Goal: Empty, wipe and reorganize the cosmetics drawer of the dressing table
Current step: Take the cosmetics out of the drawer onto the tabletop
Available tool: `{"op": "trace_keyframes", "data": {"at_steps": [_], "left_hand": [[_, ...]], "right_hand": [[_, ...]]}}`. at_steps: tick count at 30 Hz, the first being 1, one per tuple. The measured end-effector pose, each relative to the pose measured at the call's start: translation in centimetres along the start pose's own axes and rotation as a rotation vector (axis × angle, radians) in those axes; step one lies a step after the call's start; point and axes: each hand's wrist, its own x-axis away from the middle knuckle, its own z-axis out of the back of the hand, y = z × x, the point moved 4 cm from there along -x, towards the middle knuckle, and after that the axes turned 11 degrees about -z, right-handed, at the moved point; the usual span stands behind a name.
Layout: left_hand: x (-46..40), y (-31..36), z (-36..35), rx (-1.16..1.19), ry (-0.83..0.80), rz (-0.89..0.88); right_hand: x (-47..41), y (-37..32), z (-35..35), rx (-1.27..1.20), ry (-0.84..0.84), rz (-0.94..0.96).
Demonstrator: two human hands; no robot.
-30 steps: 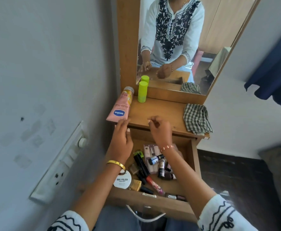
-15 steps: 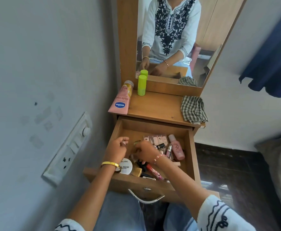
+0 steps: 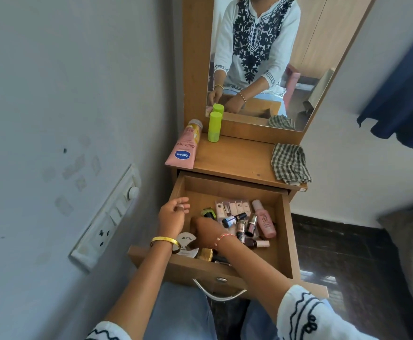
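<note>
The wooden drawer of the dressing table stands pulled out over my lap. It holds several cosmetics: a pink spray bottle, a strip of sachets, small dark-capped bottles, a nail polish bottle, a white round tub and a gold item. My left hand hovers over the drawer's left side, fingers loosely curled, holding nothing I can see. My right hand reaches down into the pile at the front left; its fingers are hidden under it.
On the tabletop a pink lotion tube leans on the left wall, a green bottle stands by the mirror, and a checked cloth lies at the right edge. A switchboard juts from the left wall. A metal handle hangs on the drawer front.
Both hands have come down from the tabletop's front edge into the drawer. The right hand has sunk further into the items at the front left.
</note>
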Motion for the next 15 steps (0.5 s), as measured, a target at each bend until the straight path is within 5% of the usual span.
{"op": "trace_keyframes", "data": {"at_steps": [9, 15], "left_hand": [[0.4, 0.5, 0.3, 0.019, 0.036, -0.027], [0.5, 0.3, -0.7, -0.071, -0.156, -0.023]], "right_hand": [[1.1, 1.2, 0.3, -0.488, -0.027, -0.026], [1.3, 4.9, 3.5, -1.027, 0.124, -0.143]]}}
